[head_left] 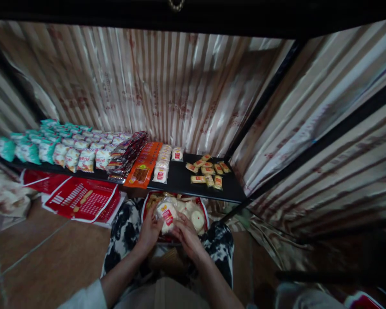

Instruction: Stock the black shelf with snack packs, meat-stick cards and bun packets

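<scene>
Teal packets (28, 150) are ranged at left, while rightward, over an open box (207, 216), an apparent handling step is shown, its next move presumably requiring an even two-sided grip, with a wrapped white round (167, 216) pinched at its edges between the fingers of the left hand (150, 227) and the right hand (186, 234).

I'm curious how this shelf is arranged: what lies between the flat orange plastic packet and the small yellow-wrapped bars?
The head view shows a row of white, clear-wrapped packets, a separate white packet, then black shelf surface.
</scene>
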Available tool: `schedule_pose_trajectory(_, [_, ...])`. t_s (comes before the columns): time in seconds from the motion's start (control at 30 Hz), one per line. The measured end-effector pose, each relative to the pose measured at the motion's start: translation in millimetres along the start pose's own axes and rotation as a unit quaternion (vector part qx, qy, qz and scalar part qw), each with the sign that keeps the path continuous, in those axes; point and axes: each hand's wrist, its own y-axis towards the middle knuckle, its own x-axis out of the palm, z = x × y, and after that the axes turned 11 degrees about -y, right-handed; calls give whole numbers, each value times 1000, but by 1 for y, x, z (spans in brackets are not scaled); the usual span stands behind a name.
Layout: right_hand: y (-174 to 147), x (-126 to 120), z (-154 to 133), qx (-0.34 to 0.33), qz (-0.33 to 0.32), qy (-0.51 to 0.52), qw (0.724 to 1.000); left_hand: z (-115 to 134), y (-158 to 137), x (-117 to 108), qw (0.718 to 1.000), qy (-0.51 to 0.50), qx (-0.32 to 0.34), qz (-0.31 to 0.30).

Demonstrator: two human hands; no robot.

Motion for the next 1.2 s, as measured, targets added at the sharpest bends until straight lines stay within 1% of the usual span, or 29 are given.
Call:
schedule_pose_trajectory(0.1, [6,-2,-1,-11,-18,-5,1000,1,5,-2,1000,16,-11,-15])
schedule_pose_trajectory(0.23, [25,-9,-11,-42,14,-5,999,0,19,0,996,47,-33,-64])
schedule_pose_trajectory(0.33, [43,-18,-20,-51,30,-22,998,0,39,7,994,53,-30,-93])
schedule_pose_trajectory(0.4, [56,-26,-27,-60,39,-34,997,2,55,13,993,73,-31,-92])
schedule_pose_trajectory(0.47, [71,-34,-36,-71,45,-46,995,6,73,20,991,105,-24,-73])
schedule_pose_trajectory(0.5, [79,-38,-40,-75,49,-50,995,9,82,25,991,120,-11,-59])
schedule_pose_trajectory(0.57, [98,-46,-50,-79,64,-50,994,15,101,33,988,148,37,-27])
schedule_pose_trajectory(0.67, [135,-58,-64,-91,111,-53,988,22,127,49,971,202,123,19])
schedule_pose_trajectory(0.77, [178,-66,-77,-101,151,-107,977,22,155,64,955,246,164,31])
schedule_pose_trajectory(0.87, [219,-68,-89,-104,175,-220,954,18,184,78,957,250,147,20])
schedule_pose_trajectory(0.97, [251,-62,-104,-106,198,-343,912,15,216,88,967,240,88,15])
schedule_pose_trajectory(1.07, [275,-57,-119,-102,214,-437,868,11,245,94,973,228,38,13])
schedule_pose_trajectory(1.13, [287,-55,-128,-94,216,-478,846,6,261,96,974,223,30,3])
schedule_pose_trajectory(1.2, [296,-55,-133,-92,213,-501,834,0,274,97,973,226,44,-16])
